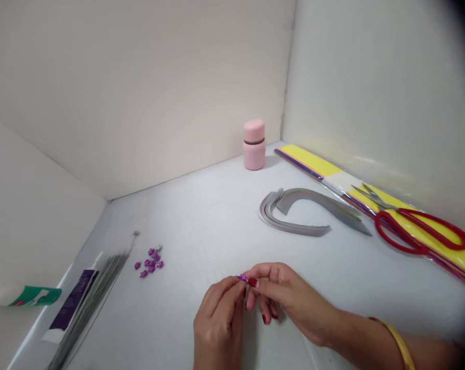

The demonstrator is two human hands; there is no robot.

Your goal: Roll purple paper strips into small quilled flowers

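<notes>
Purple and shiny, one small shiny purple piece (243,278) is pinched in the air between my two hands, just over the white table (186,241). My left hand (219,324) is closed with its thumb and first finger on the piece, and my right hand (290,300) grasps it too, from the other side, with the other fingers curled under. On my right arm there is a yellow bangle (396,344).

Left of my hands lies a small heap of purple pieces (149,263), just beside a bundle of thin grey wires (89,303). Near the left wall is a tube with a green band (35,296). To the right, curved grey paper strips (294,213) lie on the table, near a packet of yellow paper strips (309,163), and red-handled scissors (421,231) rest on this packet. A pink jar (254,145) stands upright near the far corner.
</notes>
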